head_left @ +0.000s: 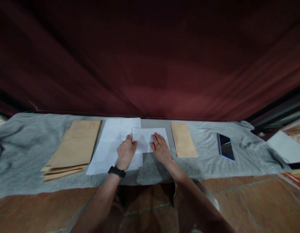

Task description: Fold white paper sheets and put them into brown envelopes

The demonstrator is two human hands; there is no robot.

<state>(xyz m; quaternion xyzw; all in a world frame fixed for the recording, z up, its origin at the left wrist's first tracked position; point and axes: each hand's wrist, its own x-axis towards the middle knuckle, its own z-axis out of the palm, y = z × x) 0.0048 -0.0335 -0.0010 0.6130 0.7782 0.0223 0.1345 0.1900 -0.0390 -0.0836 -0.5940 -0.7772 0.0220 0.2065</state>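
The white rectangular paper (144, 137) at lower centre could skew if the flat, open right hand (161, 149) slips while the curled left hand (127, 150), its hold unclear to me, tugs.

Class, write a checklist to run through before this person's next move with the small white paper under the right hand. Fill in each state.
1. Right hand flat on the small white paper: ok.
2. Left hand gripping that paper's left edge: cannot tell.
3. Single brown envelope apart from the paper: ok.
4. Brown envelope pile squared up: not ok, edges fanned.
5. Phone clear of both hands: ok.
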